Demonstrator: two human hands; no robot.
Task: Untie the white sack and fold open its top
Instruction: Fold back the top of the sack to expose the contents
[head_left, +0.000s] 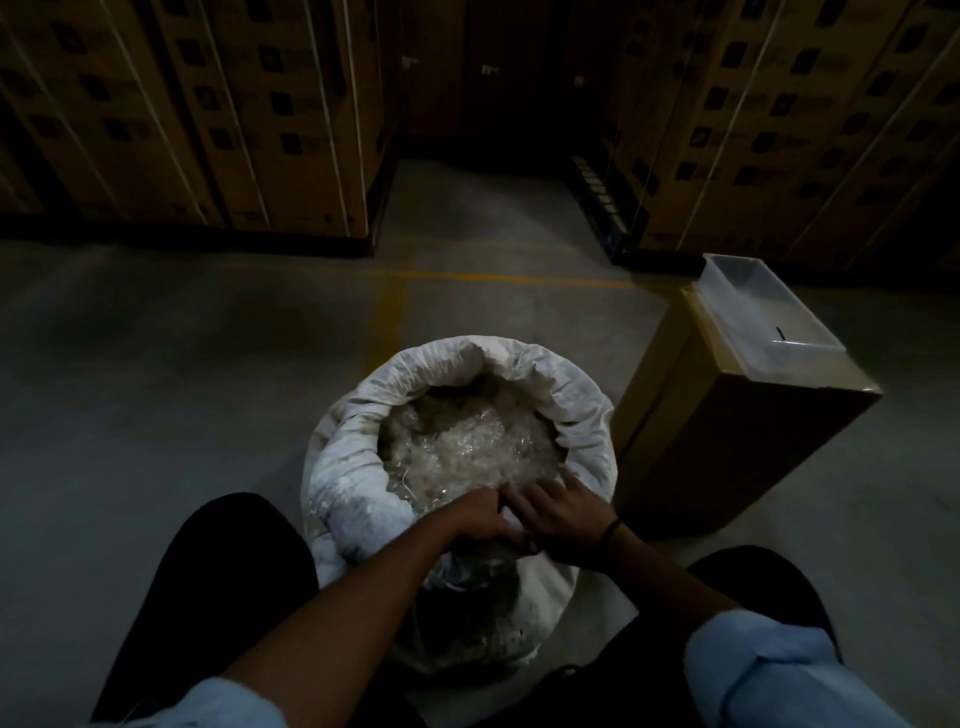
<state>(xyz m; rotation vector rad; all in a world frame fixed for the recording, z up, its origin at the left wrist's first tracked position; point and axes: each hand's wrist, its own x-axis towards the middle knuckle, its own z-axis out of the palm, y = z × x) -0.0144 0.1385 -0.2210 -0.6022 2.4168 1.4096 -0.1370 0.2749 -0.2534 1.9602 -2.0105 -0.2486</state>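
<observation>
Head view: no legible writing.

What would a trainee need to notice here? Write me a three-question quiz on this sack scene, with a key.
1. True or false: the rim of the white sack is already rolled outward along its far and left sides.
2. What stands on the cardboard box to the right of the sack? A) a clear plastic tray B) a bucket C) a second sack
3. Where do the left hand and the right hand meet?

Key
1. True; translucent, shredded-looking material shows inside.
2. A, the clear plastic tray.
3. At the near edge of the sack's opening, close together on the rim.
</observation>
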